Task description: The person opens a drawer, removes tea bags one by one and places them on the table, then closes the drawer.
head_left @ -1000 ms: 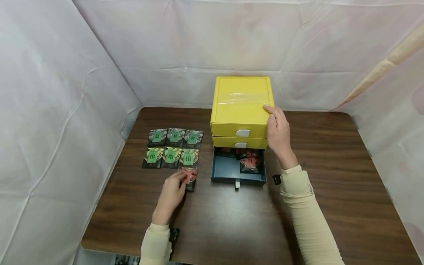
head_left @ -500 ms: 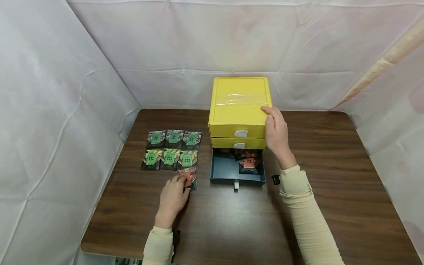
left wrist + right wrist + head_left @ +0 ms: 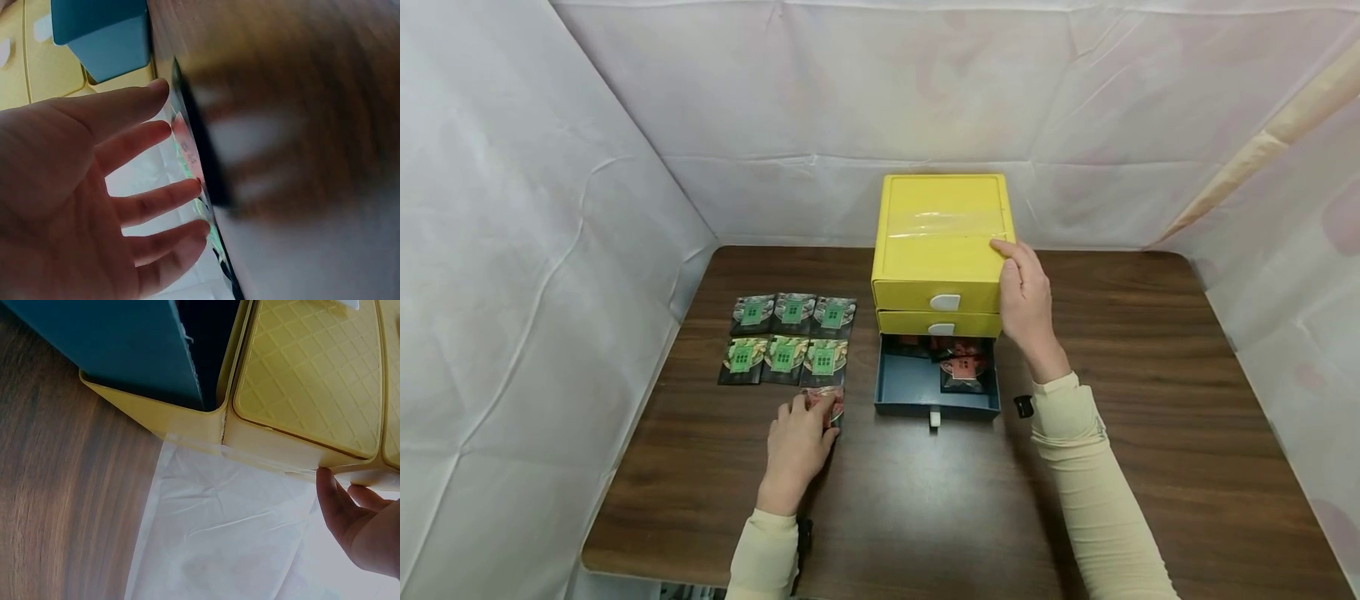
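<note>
My left hand (image 3: 795, 454) lies over a small packet with a red label (image 3: 822, 392) on the table, just in front of the green-labelled packets. In the left wrist view its fingers are spread, and fingertips touch the edge of the red-labelled packet (image 3: 189, 149); part of that packet is hidden under the hand in the head view. My right hand (image 3: 1028, 304) rests on the right side of a yellow drawer box (image 3: 947, 262), one finger over the top edge. The box's bottom blue drawer (image 3: 910, 385) is pulled out and holds several red-labelled packets (image 3: 964, 372).
Two rows of green-labelled packets lie at the left: a dark-patterned row (image 3: 794, 312) behind and a brighter row (image 3: 784, 358) in front. The two upper drawers, with white tabs (image 3: 944, 302), are closed. White cloth (image 3: 820, 100) surrounds the wooden table (image 3: 1150, 400).
My left hand has gone from pinching the red-labelled packet to laying spread fingers on it, and the packet now lies flatter near the green row. The right hand stays on the box.
</note>
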Tool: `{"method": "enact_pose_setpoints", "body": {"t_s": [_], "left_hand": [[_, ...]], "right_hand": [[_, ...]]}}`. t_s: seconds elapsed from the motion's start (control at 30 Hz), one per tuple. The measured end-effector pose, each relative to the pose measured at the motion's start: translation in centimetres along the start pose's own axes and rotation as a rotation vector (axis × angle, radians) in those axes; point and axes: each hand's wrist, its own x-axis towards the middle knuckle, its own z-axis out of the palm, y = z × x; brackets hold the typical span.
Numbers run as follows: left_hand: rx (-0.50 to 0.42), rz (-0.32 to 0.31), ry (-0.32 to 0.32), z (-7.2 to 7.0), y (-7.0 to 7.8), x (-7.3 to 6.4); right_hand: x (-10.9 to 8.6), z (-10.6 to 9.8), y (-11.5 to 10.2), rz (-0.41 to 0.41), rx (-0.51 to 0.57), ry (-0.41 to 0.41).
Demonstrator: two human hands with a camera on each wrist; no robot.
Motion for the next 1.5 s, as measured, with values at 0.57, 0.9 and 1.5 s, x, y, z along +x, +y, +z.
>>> {"method": "enact_pose_setpoints", "body": {"t_s": [0.57,0.9,1.5], "left_hand": [[-0.163,0.449,0.093,-6.3,7.7,1.4],[-0.132,0.602,0.053,-6.6,11.3,3.6],[0.308,0.626,-0.575,-4.7,18.4,10.5]], "right_hand": [[-0.1,-0.7,0.0,0.008,-0.012,-0.013],[0.2,-0.5,-0.1,-0.015,-0.014,-0.008],[0.2,-0.2,-0.1,0.010,-0.011,-0.025]]}}
